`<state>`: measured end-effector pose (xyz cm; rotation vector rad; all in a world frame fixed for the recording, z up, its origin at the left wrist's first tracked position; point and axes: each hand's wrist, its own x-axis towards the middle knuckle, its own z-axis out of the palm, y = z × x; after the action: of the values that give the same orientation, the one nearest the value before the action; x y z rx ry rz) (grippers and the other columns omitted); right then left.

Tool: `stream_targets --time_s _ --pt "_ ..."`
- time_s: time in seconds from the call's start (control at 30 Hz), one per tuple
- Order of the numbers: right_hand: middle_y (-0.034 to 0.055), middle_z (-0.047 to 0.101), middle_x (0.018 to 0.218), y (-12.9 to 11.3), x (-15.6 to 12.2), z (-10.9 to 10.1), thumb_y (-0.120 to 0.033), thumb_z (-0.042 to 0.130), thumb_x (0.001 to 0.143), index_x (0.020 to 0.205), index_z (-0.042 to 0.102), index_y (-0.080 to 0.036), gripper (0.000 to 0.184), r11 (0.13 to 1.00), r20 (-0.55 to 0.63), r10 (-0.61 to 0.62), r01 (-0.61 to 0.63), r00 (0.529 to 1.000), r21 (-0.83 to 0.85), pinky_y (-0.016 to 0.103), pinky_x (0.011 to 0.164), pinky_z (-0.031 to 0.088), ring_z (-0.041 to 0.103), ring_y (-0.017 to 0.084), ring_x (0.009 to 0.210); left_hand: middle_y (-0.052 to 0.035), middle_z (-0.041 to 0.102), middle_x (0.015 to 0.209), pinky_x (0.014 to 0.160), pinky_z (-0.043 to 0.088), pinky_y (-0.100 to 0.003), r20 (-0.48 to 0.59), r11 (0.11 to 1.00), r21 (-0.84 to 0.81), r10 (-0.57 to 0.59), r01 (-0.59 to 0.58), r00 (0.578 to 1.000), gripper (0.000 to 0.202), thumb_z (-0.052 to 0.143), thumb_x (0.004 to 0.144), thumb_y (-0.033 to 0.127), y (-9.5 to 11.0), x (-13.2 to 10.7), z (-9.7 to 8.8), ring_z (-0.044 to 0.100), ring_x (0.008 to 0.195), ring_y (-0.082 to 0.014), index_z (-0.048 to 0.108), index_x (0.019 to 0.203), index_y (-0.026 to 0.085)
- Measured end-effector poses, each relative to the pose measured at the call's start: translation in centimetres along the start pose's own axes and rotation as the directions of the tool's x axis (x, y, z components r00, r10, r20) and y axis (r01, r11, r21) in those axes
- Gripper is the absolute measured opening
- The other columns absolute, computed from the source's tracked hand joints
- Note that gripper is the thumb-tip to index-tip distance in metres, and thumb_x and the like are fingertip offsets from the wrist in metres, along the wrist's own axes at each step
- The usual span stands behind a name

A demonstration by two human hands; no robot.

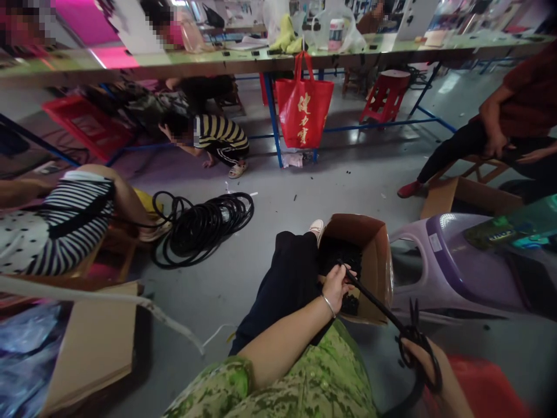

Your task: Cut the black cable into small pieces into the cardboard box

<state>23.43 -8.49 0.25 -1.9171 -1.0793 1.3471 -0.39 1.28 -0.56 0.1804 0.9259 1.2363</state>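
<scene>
L hand [337, 287] clamped on black cable [374, 301], box [379, 255] just beyond; R hand [420, 355] gripping scissors [412, 325]. Prob mid-trim. Cut needs cable taut btwn hands.

Black cable [374, 302]: is running thin and taut, slanting from the left hand [337, 287] above the box down to the right hand [429, 366].
Scissors [411, 334]: black-handled, are sitting in the right hand, blades pointing up just beside the cable.
Cardboard box [383, 261]: is standing open on the floor, flaps up, holding a heap of short black pieces [339, 252].
</scene>
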Motion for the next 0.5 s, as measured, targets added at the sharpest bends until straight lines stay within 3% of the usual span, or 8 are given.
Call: stream_targets --time_s 0.1,0.3,0.4,0.5 --pt "0.0013 0.053 0.052 0.5 -0.5 0.9 -0.057 0.073 0.058 0.059 0.058 -0.018 0.041 1.000 0.093 -0.008 0.006 0.996 0.026 0.028 0.049 0.040 0.049 0.016 0.050 -0.0073 0.069 0.080 0.062 0.048 -0.025 0.004 0.998 -0.064 0.003 -0.003 1.000 0.047 0.074 0.070 0.052 0.1 0.0 0.2 0.066 0.071 -0.0159 0.059 0.092 0.014" --pt "0.0043 0.055 0.053 3.8 -1.4 3.3 -0.067 0.069 0.062 0.055 0.059 -0.017 0.051 0.990 0.078 -0.074 0.064 0.994 0.126 0.031 0.056 0.045 0.054 0.018 0.055 -0.0035 0.063 0.071 0.071 0.049 -0.031 -0.016 0.960 -0.271 -0.069 0.062 0.997 0.027 0.068 0.081 0.037 1.4 -0.2 0.8 0.064 0.068 -0.0158 0.057 0.086 0.013" --pt "0.0026 0.054 0.052 6.4 -2.3 5.6 -0.065 0.067 0.065 0.054 0.058 -0.021 0.046 0.978 0.158 -0.065 0.032 0.985 0.204 0.034 0.056 0.048 0.055 0.019 0.052 0.0025 0.052 0.063 0.063 0.046 -0.028 0.057 0.936 -0.332 -0.106 0.119 0.993 0.023 0.064 0.084 0.035 1.8 -0.3 1.0 0.052 0.054 -0.0088 0.056 0.084 0.014" --pt "0.0020 0.057 0.057 8.0 -3.6 8.1 -0.064 0.068 0.062 0.058 0.061 -0.029 0.036 0.961 0.196 0.024 -0.077 0.980 0.265 0.040 0.057 0.052 0.061 0.025 0.054 0.0060 0.044 0.059 0.052 0.036 -0.022 0.095 0.957 -0.258 -0.114 0.135 0.989 0.032 0.067 0.081 0.042 1.8 -0.3 1.0 0.037 0.046 -0.0047 0.055 0.085 0.013"
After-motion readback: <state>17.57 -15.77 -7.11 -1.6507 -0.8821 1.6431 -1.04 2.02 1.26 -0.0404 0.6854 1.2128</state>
